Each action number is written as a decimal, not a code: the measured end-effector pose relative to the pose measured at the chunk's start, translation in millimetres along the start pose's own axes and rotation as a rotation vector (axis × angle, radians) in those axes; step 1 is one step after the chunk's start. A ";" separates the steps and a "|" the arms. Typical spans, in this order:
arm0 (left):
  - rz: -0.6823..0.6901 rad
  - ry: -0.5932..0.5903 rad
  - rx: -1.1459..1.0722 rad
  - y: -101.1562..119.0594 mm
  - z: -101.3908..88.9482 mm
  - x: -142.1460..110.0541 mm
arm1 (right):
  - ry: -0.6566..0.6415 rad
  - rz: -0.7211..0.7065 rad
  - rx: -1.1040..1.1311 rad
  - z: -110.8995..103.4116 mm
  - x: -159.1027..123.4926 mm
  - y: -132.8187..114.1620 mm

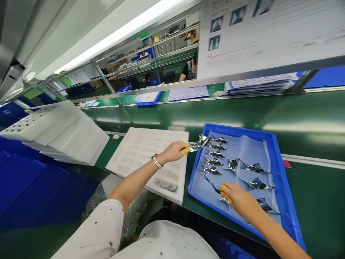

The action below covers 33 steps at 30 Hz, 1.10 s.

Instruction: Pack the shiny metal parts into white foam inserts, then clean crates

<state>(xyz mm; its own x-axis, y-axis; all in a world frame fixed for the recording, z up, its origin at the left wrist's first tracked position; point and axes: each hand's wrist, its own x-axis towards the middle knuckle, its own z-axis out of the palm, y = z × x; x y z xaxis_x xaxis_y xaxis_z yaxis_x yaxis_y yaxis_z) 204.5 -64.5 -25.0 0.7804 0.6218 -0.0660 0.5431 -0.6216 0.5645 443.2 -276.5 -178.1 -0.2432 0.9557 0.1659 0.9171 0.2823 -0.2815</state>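
Observation:
My left hand, with yellow covers on its fingertips, pinches a shiny curved chrome part over the left rim of a blue tray. Over the tray's near side, my right hand, also with yellow fingertip covers, is closed on a thin curved chrome piece. Just below those fingertips lies another chrome part, partly hidden. Several similar parts lie in a column along the tray's left side, and larger-looking ones lie to the right, on a pale liner sheet.
Left of the tray lies a white foam tray with recesses; one chrome part rests at its near edge. More white foam trays are stacked at far left. A printed sheet hangs above the green bench. Other people sit beyond the shelf.

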 end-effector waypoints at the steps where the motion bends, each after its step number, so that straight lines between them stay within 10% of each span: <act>1: -0.035 0.098 -0.156 -13.2 -17.0 -18.6 | 0.050 -0.013 0.028 -6.0 4.1 -2.4; 5: -0.230 0.397 -0.618 -63.8 -46.7 -88.6 | 0.111 -0.150 0.105 -31.0 54.3 -54.0; 11: -0.417 0.591 -0.879 -114.3 -16.1 -146.0 | -0.125 -0.338 0.087 -37.7 138.8 -135.0; 33: -0.359 0.375 -0.587 -143.0 21.0 -177.2 | -0.566 -0.364 -0.292 -20.4 170.8 -151.7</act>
<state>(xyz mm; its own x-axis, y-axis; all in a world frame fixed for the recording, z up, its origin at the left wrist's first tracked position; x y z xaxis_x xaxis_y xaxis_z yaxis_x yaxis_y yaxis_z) -4.9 -95.8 -111.3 0.3744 0.9215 -0.1031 0.4075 -0.0637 0.9110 268.9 -157.8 -87.8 -0.6023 0.7246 -0.3351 0.7745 0.6320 -0.0254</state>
